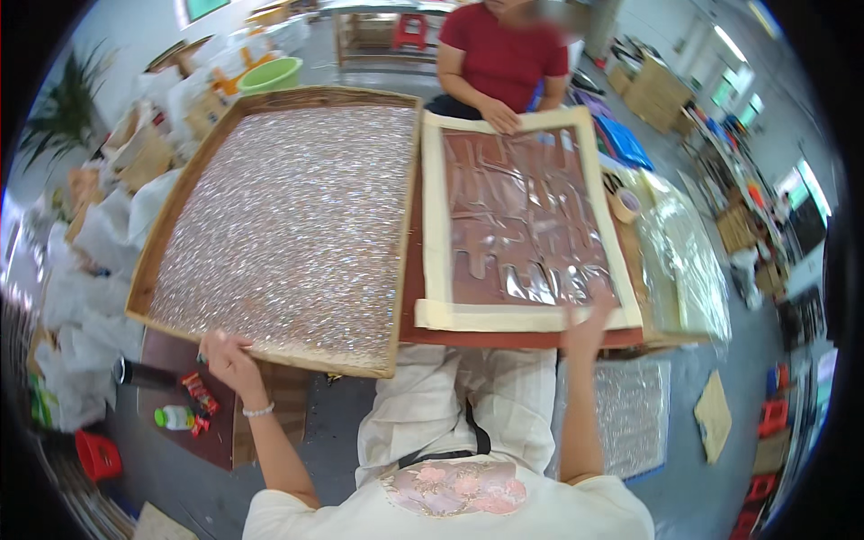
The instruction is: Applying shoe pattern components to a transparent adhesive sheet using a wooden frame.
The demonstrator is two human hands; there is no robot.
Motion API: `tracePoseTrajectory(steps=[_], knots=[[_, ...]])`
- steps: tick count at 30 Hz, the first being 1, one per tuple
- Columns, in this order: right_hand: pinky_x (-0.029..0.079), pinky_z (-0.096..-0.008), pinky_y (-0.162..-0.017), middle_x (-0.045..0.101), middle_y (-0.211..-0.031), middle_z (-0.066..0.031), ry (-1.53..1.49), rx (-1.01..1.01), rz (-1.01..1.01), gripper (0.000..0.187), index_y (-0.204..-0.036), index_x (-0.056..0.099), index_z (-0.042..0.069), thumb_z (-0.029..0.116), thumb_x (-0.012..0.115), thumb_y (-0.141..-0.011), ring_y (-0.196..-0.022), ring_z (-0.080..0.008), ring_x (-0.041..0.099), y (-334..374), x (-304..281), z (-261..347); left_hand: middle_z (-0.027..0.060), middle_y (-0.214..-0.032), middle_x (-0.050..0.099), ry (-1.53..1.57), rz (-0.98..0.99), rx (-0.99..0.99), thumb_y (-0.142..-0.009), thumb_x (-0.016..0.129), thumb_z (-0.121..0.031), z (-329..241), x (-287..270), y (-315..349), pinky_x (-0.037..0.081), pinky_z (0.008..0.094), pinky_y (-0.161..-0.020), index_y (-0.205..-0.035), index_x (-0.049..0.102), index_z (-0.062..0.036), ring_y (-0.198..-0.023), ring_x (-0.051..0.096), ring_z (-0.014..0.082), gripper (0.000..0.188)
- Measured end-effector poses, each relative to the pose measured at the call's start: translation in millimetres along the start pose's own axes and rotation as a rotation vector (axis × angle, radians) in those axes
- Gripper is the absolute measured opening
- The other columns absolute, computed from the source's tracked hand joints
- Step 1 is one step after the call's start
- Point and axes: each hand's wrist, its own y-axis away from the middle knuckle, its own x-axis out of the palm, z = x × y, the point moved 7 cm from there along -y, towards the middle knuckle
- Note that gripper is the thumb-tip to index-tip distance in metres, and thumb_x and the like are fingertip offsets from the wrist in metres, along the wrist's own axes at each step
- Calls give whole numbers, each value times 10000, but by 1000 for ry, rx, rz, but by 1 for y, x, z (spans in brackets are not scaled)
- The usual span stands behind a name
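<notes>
A shallow wooden tray [407, 225] stands at the left, its floor spread with tiny glittering bits [288, 216] like rhinestones or beads. My left hand [229, 360] grips the tray's near rim, fingers curled over the edge. Beside it on the right lies a reddish-brown panel with a wide cream border [531, 317] and shiny clear shapes [486, 180] across its middle. Over the panel's near right corner is my right hand [589, 310], slightly blurred, thumb and fingers apart and holding nothing. A co-worker's hand [499, 115] rests on the panel's far edge.
Rolls of tape [624, 202] and clear plastic sheets [679, 261] lie right of the panel. White sacks [99, 297] crowd the left side. A black flask [144, 373] and a green-capped bottle [174, 418] are below the tray. The co-worker [499, 58] sits opposite.
</notes>
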Motion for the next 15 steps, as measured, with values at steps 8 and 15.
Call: tracePoseTrajectory(steps=[8, 15], knots=[[379, -425, -987, 617, -1123, -192, 244, 582, 107, 668, -1184, 604, 16, 486, 740, -730, -1125, -351, 532, -23, -55, -218, 84, -763, 598, 695, 281, 150, -850, 542, -62, -196, 90, 26, 424, 408, -789, -730, 611, -57, -804, 538, 280, 139], [478, -398, -826, 664, -992, -137, 189, 480, 71, 568, -1179, 561, 25, 346, 751, -750, -918, -295, 634, -56, -29, -200, 119, -955, 567, 706, 869, 575, -777, 710, -310, -414, 249, 125, 430, 394, -825, -1014, 568, -33, -946, 548, 293, 391]])
